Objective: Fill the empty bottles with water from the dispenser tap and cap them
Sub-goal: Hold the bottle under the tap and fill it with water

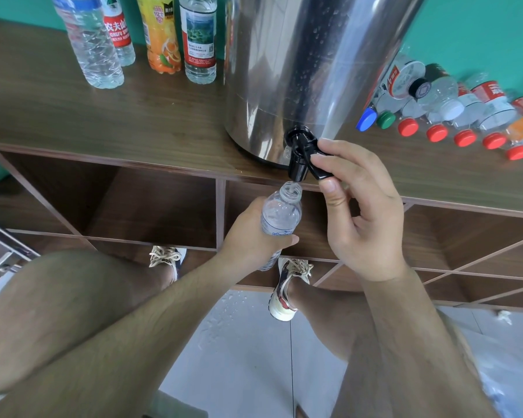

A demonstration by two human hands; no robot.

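A steel water dispenser (299, 70) stands on the wooden counter, its black tap (299, 158) hanging over the front edge. My left hand (254, 236) grips a clear uncapped bottle (281, 215) upright, its mouth right below the spout. My right hand (360, 206) pinches the tap's black lever (322, 168) between thumb and forefinger. The bottle looks nearly full of water. Its cap is not visible.
Several upright bottles (151, 40) stand at the back left of the counter (103, 116). A pile of capped bottles (453, 113) lies on its side to the right of the dispenser. Open cubby shelves sit below. Water drops mark the floor tiles (233, 312) by my feet.
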